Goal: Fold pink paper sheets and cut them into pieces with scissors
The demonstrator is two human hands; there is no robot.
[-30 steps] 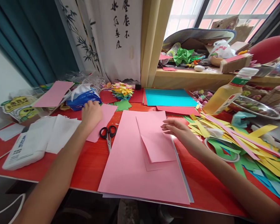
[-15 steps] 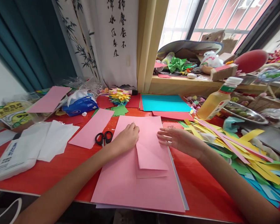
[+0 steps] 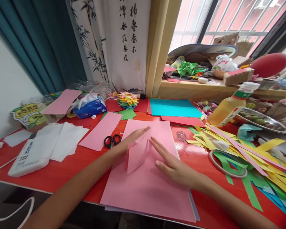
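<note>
A folded piece of pink paper (image 3: 138, 154) stands tilted over a stack of large pink sheets (image 3: 147, 197). My left hand (image 3: 136, 136) grips its upper part, with some fingers hidden behind the paper. My right hand (image 3: 170, 163) has its fingers stretched out and its thumb apart. Its fingertips are at the right edge of the folded paper; whether they press on it I cannot tell. Left of the stack lie black-handled scissors (image 3: 112, 141), their blades mostly hidden behind my left arm, and a pink paper strip (image 3: 101, 131).
At the right are yellow and green paper strips (image 3: 255, 152), a tape roll (image 3: 212, 156) and a bottle (image 3: 231, 106). Blue and red sheets (image 3: 175, 108) lie at the back beside a folded-paper piece (image 3: 128, 100). White tissues (image 3: 69, 140) and a blue tissue pack (image 3: 90, 107) are left.
The folded pink paper has been lifted and turned up off the stack. My right hand has moved left, up to its edge. The view has shifted slightly.
</note>
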